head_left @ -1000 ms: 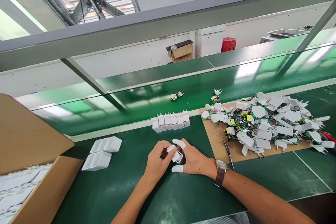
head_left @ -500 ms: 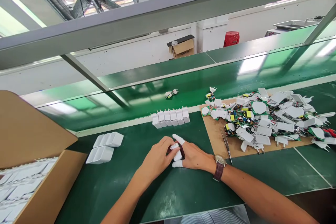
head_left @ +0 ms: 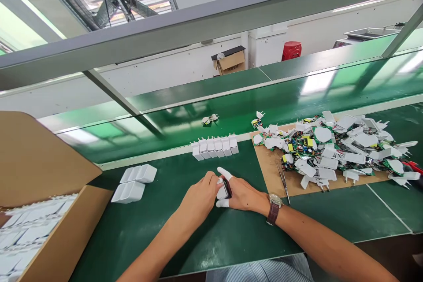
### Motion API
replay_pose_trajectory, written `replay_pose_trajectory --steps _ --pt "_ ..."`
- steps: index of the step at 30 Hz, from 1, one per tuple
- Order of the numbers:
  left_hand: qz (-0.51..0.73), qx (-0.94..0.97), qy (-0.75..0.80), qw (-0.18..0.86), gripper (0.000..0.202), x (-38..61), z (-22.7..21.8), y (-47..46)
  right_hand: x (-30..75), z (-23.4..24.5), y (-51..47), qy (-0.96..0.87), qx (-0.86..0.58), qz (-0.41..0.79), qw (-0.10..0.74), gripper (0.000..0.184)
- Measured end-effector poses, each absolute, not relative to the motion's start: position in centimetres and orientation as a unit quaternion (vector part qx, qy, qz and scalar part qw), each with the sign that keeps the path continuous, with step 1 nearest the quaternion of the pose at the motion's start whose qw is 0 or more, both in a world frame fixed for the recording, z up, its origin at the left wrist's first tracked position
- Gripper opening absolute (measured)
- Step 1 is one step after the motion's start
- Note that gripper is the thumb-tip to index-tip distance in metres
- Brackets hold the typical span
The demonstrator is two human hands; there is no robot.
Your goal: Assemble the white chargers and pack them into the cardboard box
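Note:
My left hand (head_left: pixel 198 198) and my right hand (head_left: pixel 243 194) meet over the green table (head_left: pixel 205 238), both closed around one small white charger housing (head_left: pixel 222 191). White finger cots cover my right forefinger and thumb, and a brown-strapped watch (head_left: pixel 274 208) sits on that wrist. Just beyond my hands stands a row of several white chargers (head_left: pixel 214 146) with prongs up. Two groups of empty white shells (head_left: pixel 134 183) lie to the left.
A brown cardboard sheet (head_left: pixel 280 180) at right carries a heap of white plug parts and green circuit boards (head_left: pixel 333 150), with tweezers (head_left: pixel 283 180) at its near edge. An open carton of white shells (head_left: pixel 29 229) stands at left. Stray parts (head_left: pixel 209 119) lie on the conveyor behind.
My hands have drawn closer together around the white housing, my left fingers now covering more of it. The view has shifted slightly; nothing else on the table moved.

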State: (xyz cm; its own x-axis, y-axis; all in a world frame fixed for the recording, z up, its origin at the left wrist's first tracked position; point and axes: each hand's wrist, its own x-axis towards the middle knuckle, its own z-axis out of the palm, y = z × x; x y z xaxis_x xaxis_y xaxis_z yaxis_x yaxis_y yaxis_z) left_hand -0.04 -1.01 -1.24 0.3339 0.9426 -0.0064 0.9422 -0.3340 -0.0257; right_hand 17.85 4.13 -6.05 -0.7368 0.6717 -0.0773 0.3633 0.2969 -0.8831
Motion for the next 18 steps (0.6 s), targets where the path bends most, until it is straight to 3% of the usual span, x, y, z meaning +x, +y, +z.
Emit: replay_pose_trajectory --steps 4,9,13,15,18 --pt "-0.015 -0.805 -0.591 -0.050 0.019 0.3 -1.0 -0.6 18.0 -6.0 4.1 -0.783 -0.335 0.500 0.156 0.116" --pt "-0.192 -0.734 -0.624 -0.190 0.016 -0.1 -2.8 -0.7 18.2 -6.3 4.2 -0.786 -0.338 0.494 0.153 0.116" --pt "-0.280 -0.690 -0.561 -0.362 0.043 -0.9 -3.9 -1.3 18.3 -7.0 4.2 -0.800 -0.323 0.474 0.177 0.110" --pt "-0.295 -0.680 -0.547 -0.389 0.046 -1.3 -3.6 -1.5 18.4 -7.2 4.1 -0.804 -0.318 0.465 0.188 0.108" --pt "-0.303 -0.684 -0.564 -0.349 0.039 -2.9 -2.1 -1.2 18.5 -7.2 3.9 -0.808 -0.333 0.453 0.179 0.107"
